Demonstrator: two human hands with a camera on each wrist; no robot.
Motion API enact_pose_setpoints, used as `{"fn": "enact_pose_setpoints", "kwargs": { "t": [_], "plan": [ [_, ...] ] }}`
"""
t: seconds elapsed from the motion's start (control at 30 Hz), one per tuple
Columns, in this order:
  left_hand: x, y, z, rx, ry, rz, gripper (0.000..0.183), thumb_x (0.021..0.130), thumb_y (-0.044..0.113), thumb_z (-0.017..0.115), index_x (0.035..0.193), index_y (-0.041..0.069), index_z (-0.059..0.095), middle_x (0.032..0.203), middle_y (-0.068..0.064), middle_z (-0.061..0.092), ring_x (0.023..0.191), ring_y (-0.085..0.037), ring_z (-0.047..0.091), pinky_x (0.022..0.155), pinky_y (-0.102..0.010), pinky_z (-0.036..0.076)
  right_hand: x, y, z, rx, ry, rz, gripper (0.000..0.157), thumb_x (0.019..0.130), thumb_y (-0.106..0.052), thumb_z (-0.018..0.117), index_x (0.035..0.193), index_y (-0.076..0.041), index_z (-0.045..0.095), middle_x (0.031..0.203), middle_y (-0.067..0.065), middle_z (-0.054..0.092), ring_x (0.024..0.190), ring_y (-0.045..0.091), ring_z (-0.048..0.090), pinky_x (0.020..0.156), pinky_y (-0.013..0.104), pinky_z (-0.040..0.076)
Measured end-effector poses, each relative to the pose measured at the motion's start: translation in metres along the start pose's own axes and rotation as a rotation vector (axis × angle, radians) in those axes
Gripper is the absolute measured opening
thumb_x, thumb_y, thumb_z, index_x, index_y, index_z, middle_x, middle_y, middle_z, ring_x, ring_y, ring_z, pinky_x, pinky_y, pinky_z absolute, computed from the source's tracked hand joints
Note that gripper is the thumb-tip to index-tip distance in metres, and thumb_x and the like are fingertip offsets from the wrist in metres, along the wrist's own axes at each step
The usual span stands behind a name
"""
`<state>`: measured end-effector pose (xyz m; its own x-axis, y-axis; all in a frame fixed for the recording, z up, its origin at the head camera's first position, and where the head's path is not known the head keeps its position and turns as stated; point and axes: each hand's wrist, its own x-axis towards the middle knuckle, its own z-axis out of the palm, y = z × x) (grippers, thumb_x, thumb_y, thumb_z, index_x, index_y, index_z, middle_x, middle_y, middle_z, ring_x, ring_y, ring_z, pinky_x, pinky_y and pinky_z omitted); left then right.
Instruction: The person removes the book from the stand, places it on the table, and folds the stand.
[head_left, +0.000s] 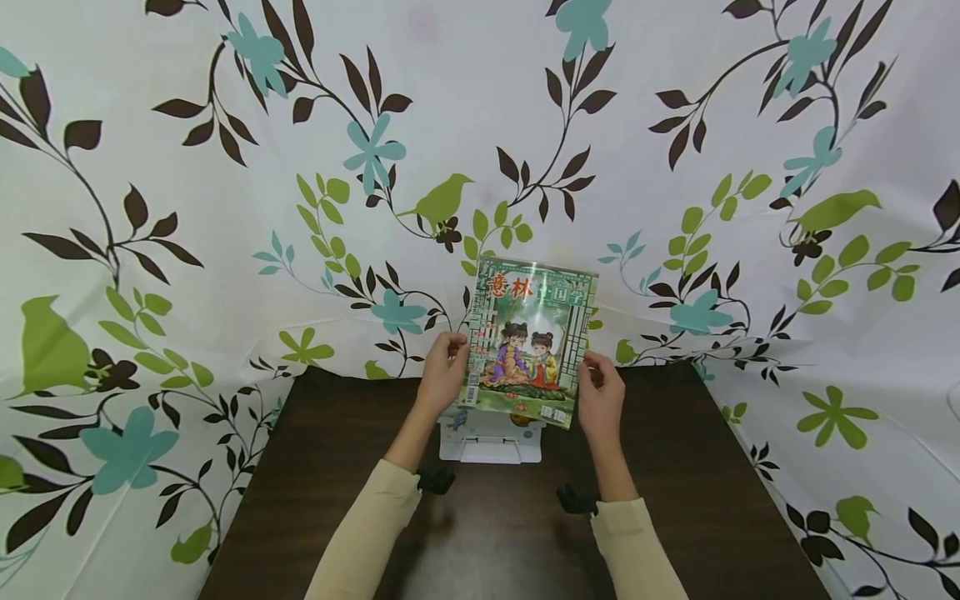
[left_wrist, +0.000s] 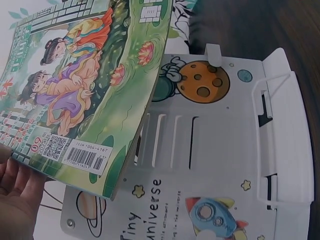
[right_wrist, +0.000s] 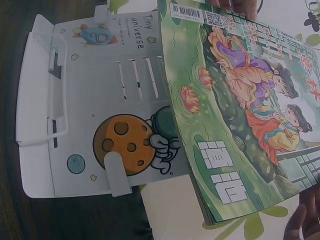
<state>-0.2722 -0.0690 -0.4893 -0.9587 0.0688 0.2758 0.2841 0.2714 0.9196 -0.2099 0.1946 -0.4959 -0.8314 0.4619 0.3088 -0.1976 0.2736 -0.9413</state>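
Between my two hands is a magazine (head_left: 528, 342) with a green cover showing two cartoon children. My left hand (head_left: 444, 372) grips its left edge, thumb at the front and fingers behind in the left wrist view. The right hand (head_left: 602, 396) holds the opposite edge, low on that side. Behind and below the magazine is a white book stand (head_left: 491, 450), tilted back, printed with an orange moon, a rocket and the words "Tiny universe" (left_wrist: 142, 215). The magazine overlaps the upper part of the stand, its lower edge above the stand's front ledge (left_wrist: 292, 140).
The stand is on a dark wooden table (head_left: 495, 533). A white cloth (head_left: 465, 108) patterned with leaves, birds and blue flowers hangs behind the table and along both its sides. Black straps (head_left: 435, 481) sit on both wrists, over beige sleeves.
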Motion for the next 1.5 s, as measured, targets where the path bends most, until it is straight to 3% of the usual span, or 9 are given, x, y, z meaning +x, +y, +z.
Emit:
{"fn": "enact_pose_setpoints", "kwargs": {
  "t": [0.13, 0.4, 0.67, 1.0, 1.23, 1.5],
  "plan": [
    [0.001, 0.001, 0.005, -0.003, -0.011, 0.004, 0.02, 0.113, 0.016, 0.055, 0.128, 0.004, 0.059, 0.123, -0.016, 0.063, 0.112, -0.03, 0.063, 0.091, -0.044, 0.054, 0.005, 0.009, -0.007, -0.008, -0.009, -0.001, 0.029, 0.109, -0.012, 0.063, 0.134, 0.002, 0.07, 0.122, 0.024, 0.069, 0.093, 0.003, 0.056, 0.081, 0.013, 0.043],
    [-0.002, 0.005, 0.019, -0.029, -0.053, 0.002, 0.024, 0.113, 0.019, 0.056, 0.131, 0.004, 0.06, 0.126, -0.015, 0.064, 0.117, -0.032, 0.064, 0.092, -0.047, 0.056, 0.005, 0.014, -0.022, -0.016, 0.023, -0.02, 0.028, 0.109, -0.014, 0.063, 0.133, -0.001, 0.071, 0.116, 0.015, 0.068, 0.096, 0.004, 0.059, 0.079, 0.015, 0.046],
    [-0.006, 0.007, 0.035, -0.026, -0.084, 0.013, 0.024, 0.113, 0.02, 0.056, 0.13, 0.005, 0.062, 0.124, -0.015, 0.065, 0.115, -0.029, 0.064, 0.092, -0.046, 0.056, 0.001, 0.02, -0.037, -0.065, 0.068, -0.021, 0.029, 0.11, -0.014, 0.061, 0.134, -0.001, 0.071, 0.119, 0.017, 0.07, 0.096, 0.001, 0.058, 0.08, 0.013, 0.045],
    [-0.003, 0.014, 0.056, -0.041, -0.093, -0.011, 0.021, 0.111, 0.019, 0.06, 0.127, 0.006, 0.064, 0.121, -0.012, 0.067, 0.112, -0.026, 0.064, 0.099, -0.045, 0.055, 0.002, 0.016, -0.057, -0.099, 0.091, -0.009, 0.03, 0.111, -0.016, 0.06, 0.135, -0.003, 0.071, 0.123, 0.018, 0.07, 0.099, 0.004, 0.057, 0.083, 0.02, 0.043],
    [-0.003, 0.017, 0.061, -0.064, -0.112, -0.01, 0.022, 0.111, 0.018, 0.059, 0.128, 0.006, 0.064, 0.121, -0.012, 0.067, 0.111, -0.024, 0.064, 0.096, -0.042, 0.056, 0.003, 0.019, -0.063, -0.116, 0.115, -0.001, 0.03, 0.111, -0.018, 0.059, 0.135, -0.003, 0.07, 0.122, 0.015, 0.069, 0.099, 0.003, 0.056, 0.086, 0.025, 0.043],
    [-0.005, 0.023, 0.075, -0.036, -0.136, 0.072, 0.017, 0.111, 0.012, 0.057, 0.124, 0.002, 0.062, 0.119, -0.015, 0.067, 0.109, -0.026, 0.065, 0.095, -0.039, 0.055, -0.001, 0.02, -0.074, -0.142, 0.147, 0.036, 0.033, 0.112, -0.023, 0.058, 0.137, -0.007, 0.07, 0.12, 0.006, 0.067, 0.1, 0.003, 0.056, 0.081, 0.02, 0.044]
  ]
}}
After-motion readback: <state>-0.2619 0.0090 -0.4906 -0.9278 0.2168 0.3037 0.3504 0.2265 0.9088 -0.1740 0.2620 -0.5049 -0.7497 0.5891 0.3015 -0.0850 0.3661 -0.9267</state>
